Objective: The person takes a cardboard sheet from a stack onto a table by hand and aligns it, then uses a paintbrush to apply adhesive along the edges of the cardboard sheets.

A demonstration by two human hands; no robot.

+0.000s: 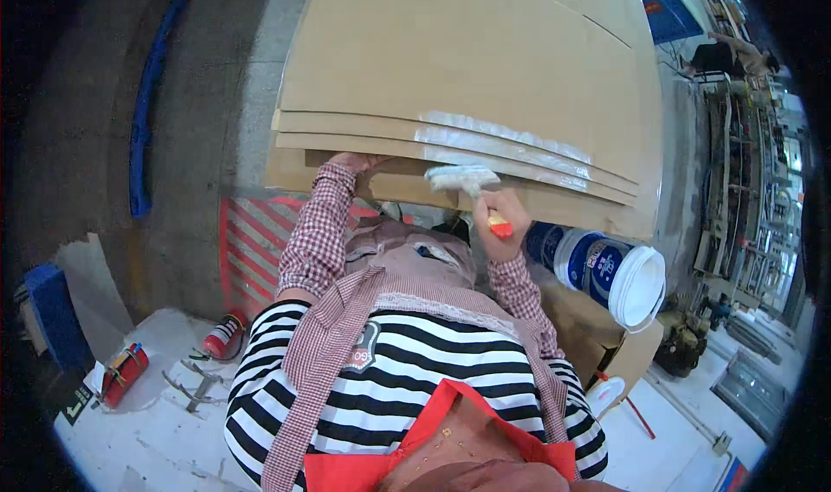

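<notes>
Layered cardboard sheets [450, 59] lie stacked in front of me, their near edges stepped one behind another. Shiny white wet streaks [506, 137] run across the right half of those stepped edges. In my right hand [502, 222] is a wide brush [463, 178] with pale bristles and a red and yellow handle, its head over the near edges of the sheets. My left hand [357, 162] grips the near edge of a sheet left of the brush; its fingertips are partly hidden by the cardboard.
Blue and white buckets [636, 289] stand at my right, beside an open cardboard box [636, 349]. Two red fire extinguishers [225, 336] are at the lower left, near red-striped floor marking [251, 250]. A blue rail [143, 137] lies on the left. Another person [736, 57] is far right.
</notes>
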